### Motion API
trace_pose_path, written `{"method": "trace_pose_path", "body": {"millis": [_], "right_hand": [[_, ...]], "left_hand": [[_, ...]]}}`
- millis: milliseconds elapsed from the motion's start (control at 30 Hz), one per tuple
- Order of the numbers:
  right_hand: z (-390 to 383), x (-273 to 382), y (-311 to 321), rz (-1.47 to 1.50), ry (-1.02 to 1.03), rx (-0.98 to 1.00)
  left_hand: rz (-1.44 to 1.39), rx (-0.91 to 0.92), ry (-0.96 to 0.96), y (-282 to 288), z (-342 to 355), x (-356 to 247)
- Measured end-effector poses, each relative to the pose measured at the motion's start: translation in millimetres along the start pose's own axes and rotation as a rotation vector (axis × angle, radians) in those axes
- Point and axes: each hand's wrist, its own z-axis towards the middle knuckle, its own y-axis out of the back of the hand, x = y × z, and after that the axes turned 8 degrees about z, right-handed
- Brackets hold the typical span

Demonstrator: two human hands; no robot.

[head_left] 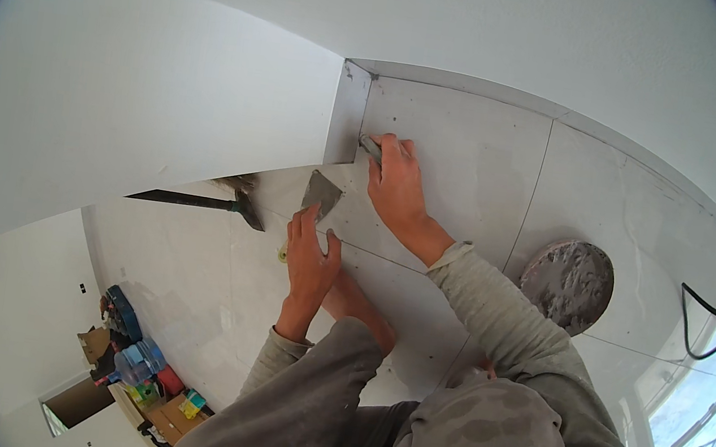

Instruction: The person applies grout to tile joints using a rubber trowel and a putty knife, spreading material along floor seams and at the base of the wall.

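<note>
My right hand (399, 184) grips a small grey tool (369, 147) low at the corner where the short white wall end (346, 109) meets the grey tiled floor (457, 155). Below and left of it, my left hand (307, 267) holds a putty knife (323, 190), its triangular metal blade over the tiles and a bit of yellow-green handle showing. A round tub of grey paste (569, 283) sits on the floor to the right of my right forearm. My bent knees and grey trousers are under my arms.
A broom (247, 209) lies beside the white wall at left. Clutter with cardboard (174, 416) and a clear plastic jug (138, 362) stands at lower left. A black cable (708, 315) loops at right. The white back wall (580, 45) borders the floor.
</note>
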Motion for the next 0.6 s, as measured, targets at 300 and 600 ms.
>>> {"method": "trace_pose_path", "body": {"millis": [300,600], "right_hand": [[-74,5,-21,-0.001,0.046,0.051],[-68,19,32,0.236,-0.274,-0.196]], "left_hand": [[0.057,-0.004,-0.034,-2,1,-6],[0.605,0.184,-0.243,-26,66,-34]]}}
